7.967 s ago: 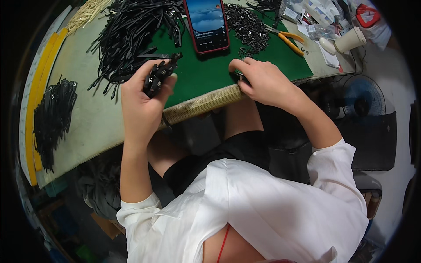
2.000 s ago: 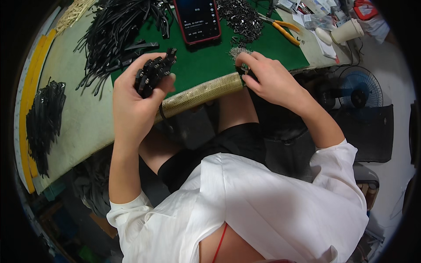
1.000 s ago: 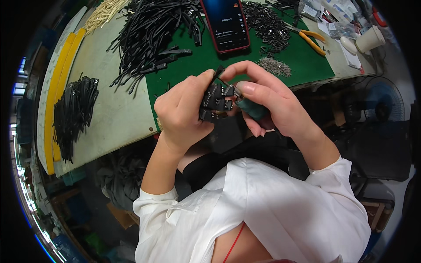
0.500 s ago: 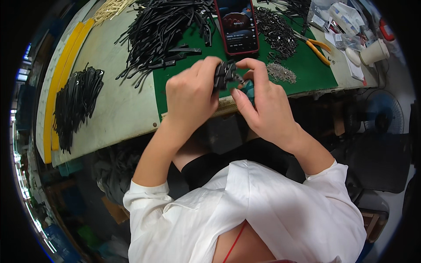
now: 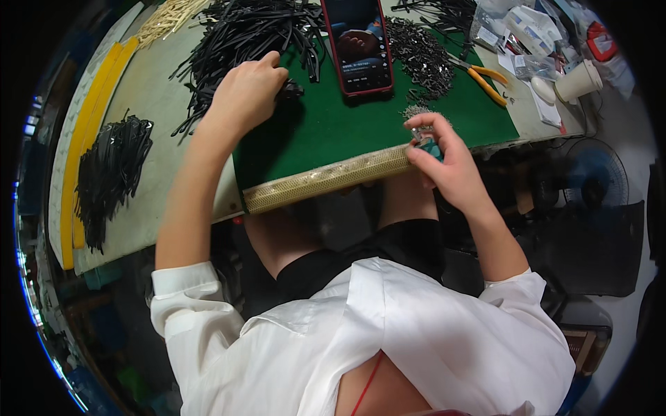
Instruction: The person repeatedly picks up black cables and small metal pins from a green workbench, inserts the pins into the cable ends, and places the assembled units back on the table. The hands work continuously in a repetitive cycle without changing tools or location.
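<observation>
My left hand point(image 5: 248, 93) is over the near right side of a large heap of black strips point(image 5: 208, 41), its fingers curled. Whatever those fingers hold is hidden; dark pieces point(image 5: 291, 90) show just beside the knuckles. Near the front edge of the green mat point(image 5: 333, 135), my right hand point(image 5: 449, 156) grips a small teal-handled tool point(image 5: 430, 147) with a metal part at its end. The fingers partly cover this tool. Just beyond the right hand is a small pile of silvery bits point(image 5: 416, 111).
A phone point(image 5: 359, 48) lies on the mat, left of a pile of small dark parts point(image 5: 420, 59). Yellow-handled pliers point(image 5: 489, 83) are at the right. A perforated pale strip point(image 5: 326, 182) runs along the table edge. Further left are a black bundle point(image 5: 114, 173) and yellow bars point(image 5: 87, 139).
My hands have parted. The left one moved away and left to the strip heap, and the dark clump it held no longer shows between the hands. The right one shifted right with the tool.
</observation>
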Demonstrator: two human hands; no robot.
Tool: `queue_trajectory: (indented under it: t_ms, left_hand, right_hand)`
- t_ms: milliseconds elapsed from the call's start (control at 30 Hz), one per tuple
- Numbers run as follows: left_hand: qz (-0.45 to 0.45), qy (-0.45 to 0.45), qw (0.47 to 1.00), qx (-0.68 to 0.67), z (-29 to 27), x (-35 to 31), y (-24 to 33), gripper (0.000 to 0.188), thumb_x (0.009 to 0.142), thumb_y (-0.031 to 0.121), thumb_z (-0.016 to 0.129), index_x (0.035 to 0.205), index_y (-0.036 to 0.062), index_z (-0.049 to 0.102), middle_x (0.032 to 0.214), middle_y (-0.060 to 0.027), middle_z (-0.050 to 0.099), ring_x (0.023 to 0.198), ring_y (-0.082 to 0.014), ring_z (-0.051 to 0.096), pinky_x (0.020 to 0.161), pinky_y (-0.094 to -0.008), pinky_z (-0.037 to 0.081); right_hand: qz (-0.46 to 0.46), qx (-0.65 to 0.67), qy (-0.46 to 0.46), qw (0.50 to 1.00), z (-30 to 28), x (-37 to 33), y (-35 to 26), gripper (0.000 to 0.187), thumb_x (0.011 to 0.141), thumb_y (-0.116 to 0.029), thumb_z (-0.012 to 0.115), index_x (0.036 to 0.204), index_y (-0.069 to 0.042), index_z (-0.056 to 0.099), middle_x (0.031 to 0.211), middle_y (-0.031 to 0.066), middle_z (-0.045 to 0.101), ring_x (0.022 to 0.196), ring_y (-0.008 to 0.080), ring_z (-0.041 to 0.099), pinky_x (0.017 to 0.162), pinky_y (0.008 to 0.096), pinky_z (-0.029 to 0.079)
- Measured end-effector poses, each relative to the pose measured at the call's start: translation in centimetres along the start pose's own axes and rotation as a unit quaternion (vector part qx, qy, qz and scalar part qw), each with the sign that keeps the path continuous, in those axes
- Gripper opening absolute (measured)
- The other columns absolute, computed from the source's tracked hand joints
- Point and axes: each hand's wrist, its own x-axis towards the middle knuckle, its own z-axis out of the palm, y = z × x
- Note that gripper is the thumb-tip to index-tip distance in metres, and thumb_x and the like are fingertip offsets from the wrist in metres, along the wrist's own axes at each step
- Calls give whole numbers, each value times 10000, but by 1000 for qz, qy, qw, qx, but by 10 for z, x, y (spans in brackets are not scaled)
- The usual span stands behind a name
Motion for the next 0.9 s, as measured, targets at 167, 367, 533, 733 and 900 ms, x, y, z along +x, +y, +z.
queue_trajectory:
  t_ms: [167,367,533,733,900]
  left_hand:
    - [87,46,995,-5,5,9,-18,271,704,31,737,952,18,631,1070,-95,602,1026,-321,614,847,-413,529]
    - [90,211,965,-129,3,7,-16,283,706,38,746,973,42,650,890,-130,672,876,-351,650,775,-392,526]
    - [6,240,922,-304,-10,8,-6,230,813,105,767,1012,23,685,863,-91,722,773,-181,675,741,-285,511]
    - [-20,259,865,-428,-12,0,1,287,829,236,799,1015,27,736,808,-23,736,738,-94,666,695,-245,501]
    - [9,241,813,-529,-32,-18,31,209,848,194,763,958,20,725,789,-17,731,738,-66,665,691,-224,509]
  right_hand:
    - [-17,-96,19,995,-29,3,8,375,887,-151,625,1227,-44,509,827,26,578,617,83,557,576,245,453]
    - [-150,-391,-29,908,-42,14,11,281,874,-150,594,1143,-85,544,1039,158,621,917,352,629,813,442,500]
    - [-143,-452,-66,878,-45,20,10,259,858,-110,610,1108,-74,549,1026,130,617,951,322,633,812,407,508]
    - [-129,-470,-77,870,-42,20,7,250,859,-110,615,1100,-77,557,1024,137,624,943,336,643,806,422,511]
    - [-131,-473,-70,868,-42,22,8,249,863,-119,616,1102,-77,560,1020,146,628,933,347,645,807,431,511]
